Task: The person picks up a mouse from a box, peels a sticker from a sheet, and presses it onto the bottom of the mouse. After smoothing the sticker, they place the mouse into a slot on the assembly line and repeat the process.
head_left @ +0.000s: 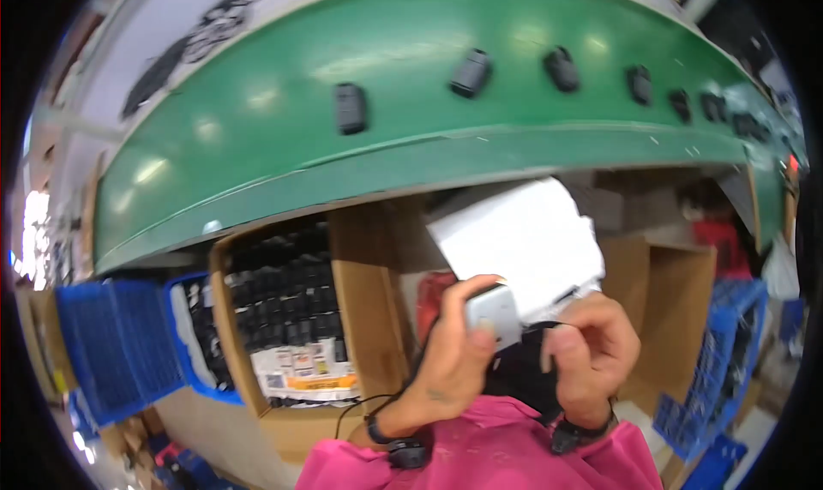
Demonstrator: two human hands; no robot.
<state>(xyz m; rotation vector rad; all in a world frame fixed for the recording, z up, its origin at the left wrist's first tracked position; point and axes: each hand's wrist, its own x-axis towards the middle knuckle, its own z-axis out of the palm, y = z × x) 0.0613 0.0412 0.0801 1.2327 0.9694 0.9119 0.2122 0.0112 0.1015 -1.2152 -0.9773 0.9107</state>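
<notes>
My left hand (pixel 454 366) is closed round a small pale grey, box-shaped device (pixel 495 317), thumb on its near face and fingers behind it. Just to the right, my right hand (pixel 597 348) has its thumb and fingers pinched together close to the device. A thin dark strip (pixel 540 325) shows by those fingertips; whether they grip it, I cannot tell. Beyond both hands lie white sheets or bags (pixel 523 241), their near edge reaching the device and my right fingers. Both wrists wear black bands.
A green conveyor belt (pixel 257 121) curves across the far side, carrying several dark devices (pixel 350 108). An open cardboard box (pixel 369 293) at left holds rows of black items. Blue crates (pixel 116 344) stand farther left, another blue crate (pixel 707 370) at right beside a cardboard box (pixel 677 318).
</notes>
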